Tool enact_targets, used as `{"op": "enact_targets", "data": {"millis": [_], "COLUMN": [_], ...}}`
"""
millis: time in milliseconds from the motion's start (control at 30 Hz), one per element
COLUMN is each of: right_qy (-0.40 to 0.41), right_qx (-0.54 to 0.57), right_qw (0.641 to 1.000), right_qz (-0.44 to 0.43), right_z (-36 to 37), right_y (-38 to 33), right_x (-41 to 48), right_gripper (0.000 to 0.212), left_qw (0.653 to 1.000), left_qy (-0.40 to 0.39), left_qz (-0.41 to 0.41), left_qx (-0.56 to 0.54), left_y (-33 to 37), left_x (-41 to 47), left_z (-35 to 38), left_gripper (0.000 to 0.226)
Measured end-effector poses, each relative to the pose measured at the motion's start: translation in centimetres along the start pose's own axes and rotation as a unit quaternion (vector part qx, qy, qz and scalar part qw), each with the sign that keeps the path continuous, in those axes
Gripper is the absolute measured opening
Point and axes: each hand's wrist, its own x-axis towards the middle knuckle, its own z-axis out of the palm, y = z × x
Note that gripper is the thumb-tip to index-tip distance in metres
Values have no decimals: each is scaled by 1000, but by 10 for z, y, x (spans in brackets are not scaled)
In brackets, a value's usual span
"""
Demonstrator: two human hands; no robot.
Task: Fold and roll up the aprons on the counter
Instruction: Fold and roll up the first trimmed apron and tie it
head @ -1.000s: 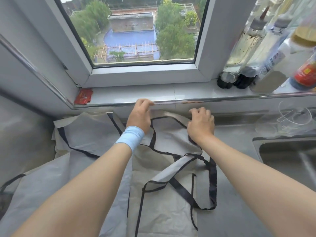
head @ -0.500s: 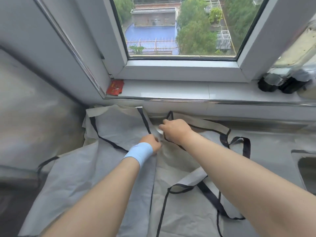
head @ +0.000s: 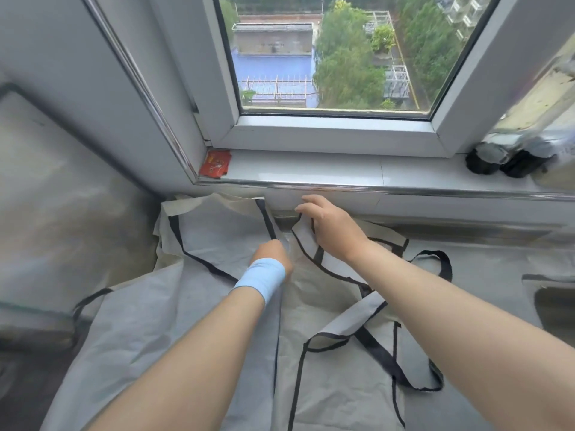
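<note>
Fingers (head: 311, 199) of right hand (head: 331, 227) pinch right apron (head: 326, 306) at its 12 o'clock corner; left hand (head: 270, 251) on left apron (head: 140, 321), its fingers hidden, cannot tell.

The left forearm (head: 193, 353) and the right forearm (head: 451, 306) were both bare from the wrist down to the lower edge of the view. 1 wide, light blue band (head: 261, 279), smooth and plain like soft cloth or tape, wrapped the wrist just behind the left hand (head: 270, 253). The right hand (head: 333, 225) and its wrist were bare.
</note>
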Motion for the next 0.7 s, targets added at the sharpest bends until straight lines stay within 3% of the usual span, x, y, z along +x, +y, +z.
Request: {"op": "enact_targets", "data": {"millis": [67, 133, 233, 333, 400, 467, 533, 567, 700], "right_qy": [34, 42, -2, -98, -121, -121, -122, -122, -132], "right_qx": [10, -5, -39, -82, -98, -94, -70, -56, 32], "right_qw": [999, 997, 977, 939, 928, 923, 908, 903, 924], "right_qz": [9, 69, 209, 318, 338, 353, 394, 407, 358], "right_z": [-18, -39, -69, -83, -83, -76, -68, -64, -54], "right_y": [10, 28, 62, 86, 98, 104, 109, 112, 115], "right_x": [-19, -42, -80, -118, -142, -162, -178, -186, -210], "right_gripper": [43, 29, 27, 24, 18, 28, 49, 54, 42], "left_qw": [997, 989, 971, 955, 941, 936, 954, 963, 983], "left_qy": [73, 102, 23, -72, -92, -75, -45, -34, -12], "left_qz": [20, 99, 234, 280, 292, 294, 257, 231, 168], "left_qx": [-18, -41, -34, 61, 145, 176, 150, 133, 68], "left_y": [15, 40, 87, 123, 138, 140, 137, 135, 129], "left_x": [-8, -16, -32, -47, -53, -51, -46, -43, -38], "left_z": [-1, 2, 19, 49, 72, 90, 95, 95, 92], "left_gripper": [21, 13, 11, 54, 70, 53, 34, 36, 42]}}
